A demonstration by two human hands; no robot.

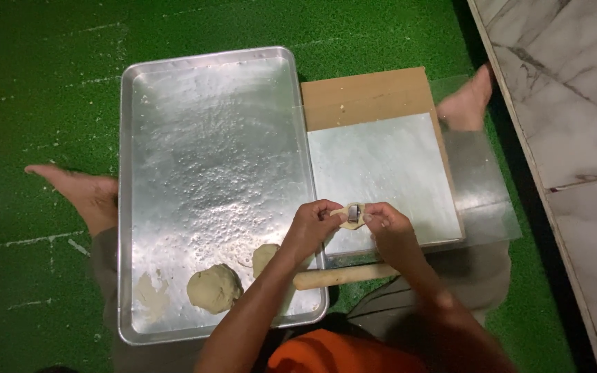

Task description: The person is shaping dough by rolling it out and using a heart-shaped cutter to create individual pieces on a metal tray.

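Half-seen bits at the near end of the tray

Forearm covers part of the smaller dough lump (264,257) and the rolling pin (343,276); the dark bit in the dough piece (352,216) is too small to tell.

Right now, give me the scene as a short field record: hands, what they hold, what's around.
left hand: pinching a small dough piece from its left side
right hand: pinching the same piece from the right
dough piece: small flat round with a dark filling in the middle
tray: metal, floured, on green mat
dough ball: near front of tray
second lump: partly behind left forearm
rolling pin: wooden, under the forearms
board: right of tray, with a clear sheet over it
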